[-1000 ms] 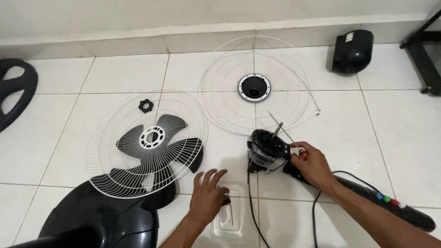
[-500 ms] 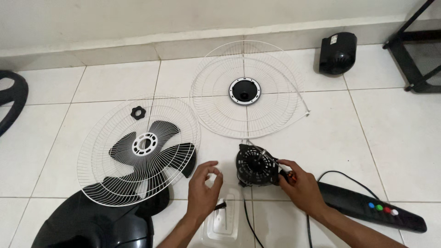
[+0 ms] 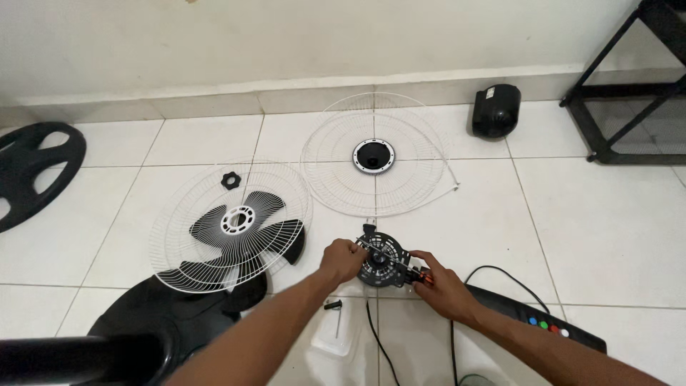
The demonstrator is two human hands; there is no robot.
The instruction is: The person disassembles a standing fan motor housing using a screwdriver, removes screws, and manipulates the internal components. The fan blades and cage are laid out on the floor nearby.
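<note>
2 hands at a fan motor on the tiled floor

The black fan motor [image 3: 382,259] sits between both hands: left hand [image 3: 341,259] grips its left edge, right hand [image 3: 437,284] pinches an orange-handled screwdriver [image 3: 413,271] against it. White grille [image 3: 230,223] lies left.

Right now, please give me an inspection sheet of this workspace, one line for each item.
Surface: white tiled floor.
Job's things: black fan motor, both hands on it.
Clutter: wire guard; second guard over black blades; black nut; round base; black cover; clear tray.
Grippers: left hand at motor's left; right hand holds an orange-handled tool.
Cables: black cord.
Surroundings: wall, black rack, black disc.
</note>
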